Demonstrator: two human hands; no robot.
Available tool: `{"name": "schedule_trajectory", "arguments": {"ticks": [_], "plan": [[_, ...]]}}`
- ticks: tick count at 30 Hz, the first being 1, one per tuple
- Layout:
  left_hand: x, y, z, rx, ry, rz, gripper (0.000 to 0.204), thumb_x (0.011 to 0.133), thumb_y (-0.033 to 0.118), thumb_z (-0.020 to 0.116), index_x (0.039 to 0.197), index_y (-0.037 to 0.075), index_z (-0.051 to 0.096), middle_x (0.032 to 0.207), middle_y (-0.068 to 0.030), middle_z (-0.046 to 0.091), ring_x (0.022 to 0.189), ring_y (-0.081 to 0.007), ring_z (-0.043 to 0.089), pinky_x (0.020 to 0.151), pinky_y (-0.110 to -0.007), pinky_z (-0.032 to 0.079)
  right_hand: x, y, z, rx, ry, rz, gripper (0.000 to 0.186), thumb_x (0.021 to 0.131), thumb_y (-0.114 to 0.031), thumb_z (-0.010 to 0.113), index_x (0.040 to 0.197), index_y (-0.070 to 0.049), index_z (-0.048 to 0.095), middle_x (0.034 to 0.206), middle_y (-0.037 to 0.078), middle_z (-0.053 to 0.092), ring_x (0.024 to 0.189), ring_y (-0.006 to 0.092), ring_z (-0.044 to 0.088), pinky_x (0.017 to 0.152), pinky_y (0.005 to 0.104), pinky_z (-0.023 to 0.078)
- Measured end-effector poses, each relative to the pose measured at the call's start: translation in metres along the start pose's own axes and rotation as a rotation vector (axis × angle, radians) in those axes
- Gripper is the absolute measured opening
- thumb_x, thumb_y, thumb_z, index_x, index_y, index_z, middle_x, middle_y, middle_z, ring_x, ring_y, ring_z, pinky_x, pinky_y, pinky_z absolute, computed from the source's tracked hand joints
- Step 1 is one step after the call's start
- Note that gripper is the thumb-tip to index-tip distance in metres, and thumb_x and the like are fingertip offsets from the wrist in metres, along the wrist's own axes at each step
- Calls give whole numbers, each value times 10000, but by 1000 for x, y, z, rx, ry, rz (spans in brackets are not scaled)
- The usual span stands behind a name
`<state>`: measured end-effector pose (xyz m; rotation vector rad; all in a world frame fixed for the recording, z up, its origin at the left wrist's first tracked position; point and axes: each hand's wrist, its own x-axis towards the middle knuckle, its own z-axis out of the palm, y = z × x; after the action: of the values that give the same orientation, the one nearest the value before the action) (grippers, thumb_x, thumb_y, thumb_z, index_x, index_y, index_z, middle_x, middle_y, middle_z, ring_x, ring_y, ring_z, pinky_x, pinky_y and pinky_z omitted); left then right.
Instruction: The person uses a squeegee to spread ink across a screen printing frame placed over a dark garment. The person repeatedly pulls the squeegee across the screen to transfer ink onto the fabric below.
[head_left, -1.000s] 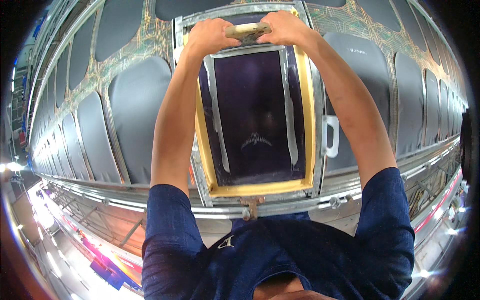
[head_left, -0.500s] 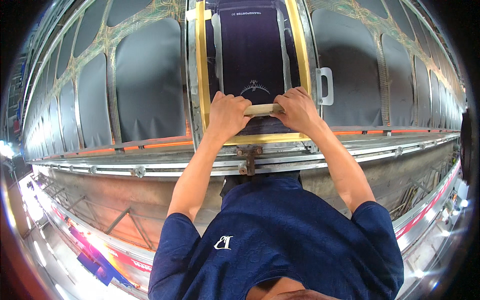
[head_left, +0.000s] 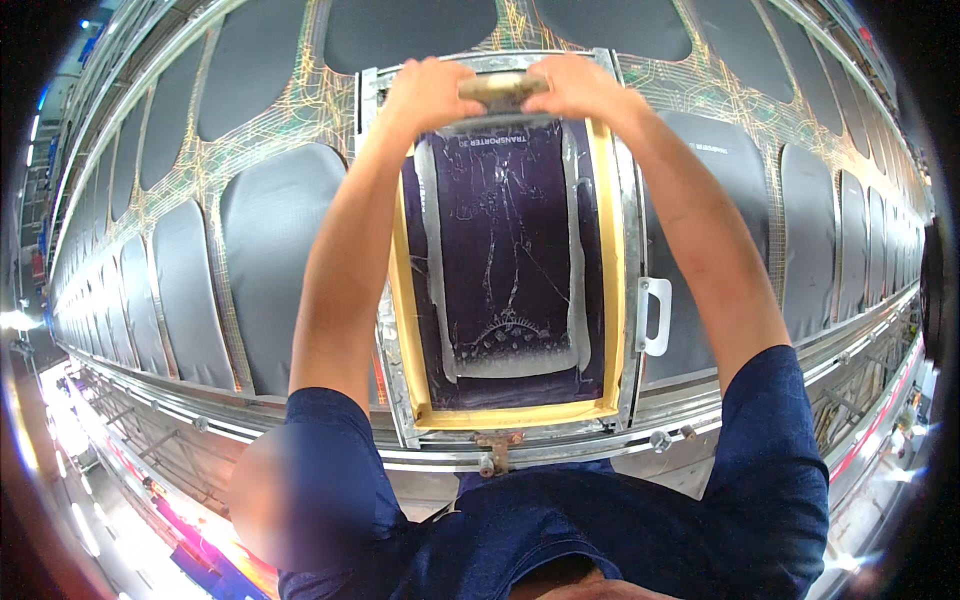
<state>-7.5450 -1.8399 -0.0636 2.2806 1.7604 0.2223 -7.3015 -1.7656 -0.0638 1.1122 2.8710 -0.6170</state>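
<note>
A screen-printing frame (head_left: 628, 330) lies in front of me, its dark purple mesh (head_left: 500, 230) edged with yellow tape (head_left: 520, 418). Pale streaks and a whitish smear mark the mesh, the smear near its close end. At the far end of the frame, my left hand (head_left: 425, 95) and my right hand (head_left: 585, 90) grip the two ends of a squeegee (head_left: 503, 88) with a wooden handle. Both hands have their fingers closed around it. The lower edge of the squeegee is blurred, so its contact with the mesh is hard to make out.
On the frame's right side is a white handle (head_left: 655, 318). Dark flat panels (head_left: 275, 260) lie in rows along a long table to both sides. A metal rail (head_left: 430, 459) with a rusty bracket (head_left: 497, 450) runs between me and the frame.
Both hands have carried the squeegee from the near end of the frame to its far end, away from me. Pale streaks now show on the mesh. My view has shifted forward.
</note>
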Motion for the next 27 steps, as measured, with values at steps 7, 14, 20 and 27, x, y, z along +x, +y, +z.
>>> {"name": "schedule_trajectory", "arguments": {"ticks": [7, 14, 20, 27], "plan": [[5, 3, -8, -29, -47, -99, 438, 739, 506, 803, 1038, 189, 773, 904, -119, 757, 901, -345, 718, 838, -464, 553, 18, 1, 4, 13, -12, 32, 419, 799, -409, 790, 1044, -73, 735, 923, 198, 738, 921, 379, 711, 837, 467, 552], [-65, 41, 10, -3, -15, -107, 387, 755, 504, 800, 996, 202, 772, 852, -93, 753, 861, -327, 721, 808, -458, 554, -54, -42, 23, 46, 34, 4, 316, 814, -327, 773, 966, -57, 713, 697, 154, 686, 643, 332, 690, 645, 431, 542], [-229, 144, 26, 78, -55, -112, 293, 837, 467, 758, 945, 194, 756, 822, -57, 738, 862, -254, 723, 845, -432, 484, -209, -134, 77, 18, 127, -90, 307, 793, -287, 830, 842, -52, 639, 769, 200, 656, 806, 407, 660, 728, 502, 503], [-345, 196, 68, -63, 139, -59, 272, 761, 368, 802, 925, 157, 752, 883, -8, 736, 875, -231, 673, 875, -407, 420, -314, -186, 93, 179, 36, -31, 344, 834, -315, 802, 1011, -33, 716, 967, 151, 715, 994, 364, 658, 920, 456, 493]]}}
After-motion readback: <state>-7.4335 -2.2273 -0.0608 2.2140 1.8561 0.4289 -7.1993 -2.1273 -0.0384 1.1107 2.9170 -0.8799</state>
